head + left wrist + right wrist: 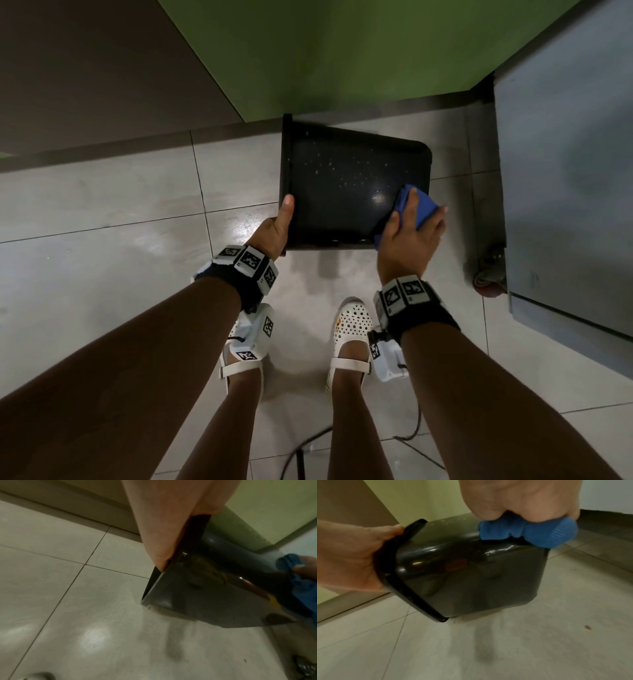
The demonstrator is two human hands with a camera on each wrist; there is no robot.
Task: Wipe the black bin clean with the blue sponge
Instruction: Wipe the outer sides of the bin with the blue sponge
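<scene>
The black bin (pixel 346 178) is held on its side above the tiled floor, its rim to the left and its base to the right. White specks dot its upper wall. My left hand (pixel 274 229) grips the rim (pixel 399 555), thumb on the outside. The blue sponge (pixel 423 205) sits crumpled in my right hand (pixel 411 236), which presses it on the bin's upper wall near the base corner. The right wrist view shows the sponge (pixel 532 532) squeezed under my curled fingers (pixel 510 507) on the bin (pixel 471 574). The left wrist view shows the bin (pixel 214 588) and sponge (pixel 295 577).
A green wall (pixel 342 51) stands behind the bin. A grey cabinet on castors (pixel 565 171) stands close on the right, one wheel (pixel 488 277) near my right hand. My feet in white shoes (pixel 351 325) stand below the bin. A black cable (pixel 308 448) lies on the floor.
</scene>
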